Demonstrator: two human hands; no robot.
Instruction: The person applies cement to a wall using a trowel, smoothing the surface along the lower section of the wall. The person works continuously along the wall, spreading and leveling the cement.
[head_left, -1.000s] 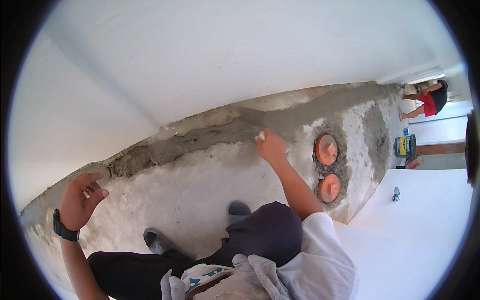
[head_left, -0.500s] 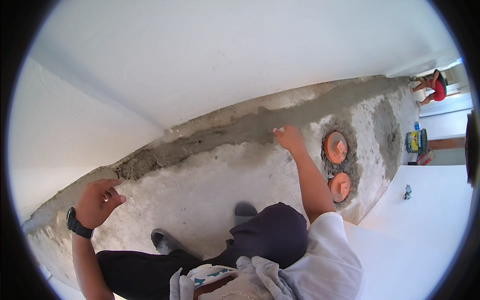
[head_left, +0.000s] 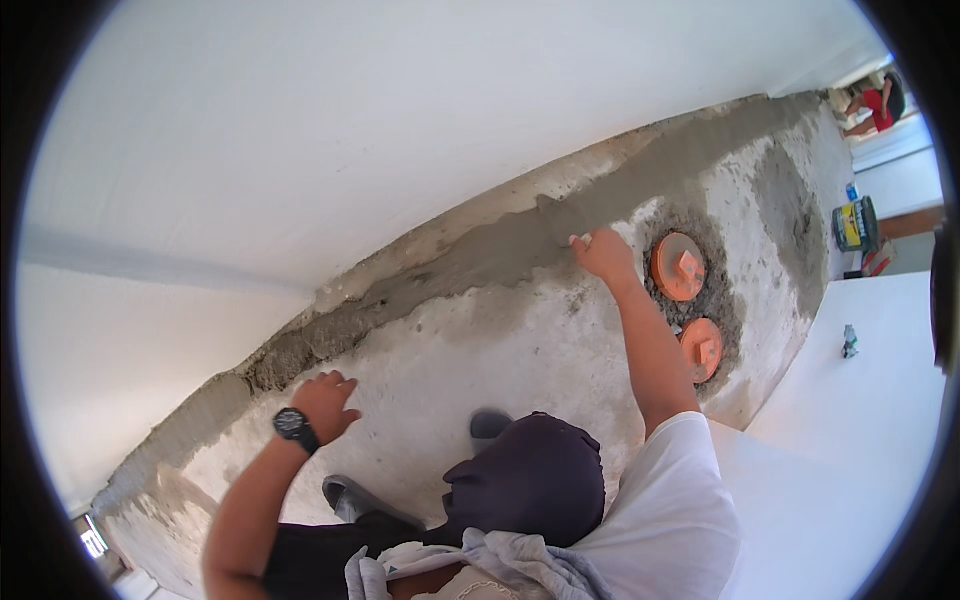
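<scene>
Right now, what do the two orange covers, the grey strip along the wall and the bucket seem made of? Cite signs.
Upper orange cover and lower orange cover: probably matte plastic, from the moulded-looking raised knobs. Grey strip: apparently damp cement mortar, dark, partly smoothed, lumpy at its left end. Bucket: perhaps dark plastic, given its smooth-looking wall; too distant to confirm.

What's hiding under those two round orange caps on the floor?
Whatever is under the farther cap and the nearer cap is covered, so I can't tell. You can see a square knob on top of each, and rough grey mortar around them.
</scene>
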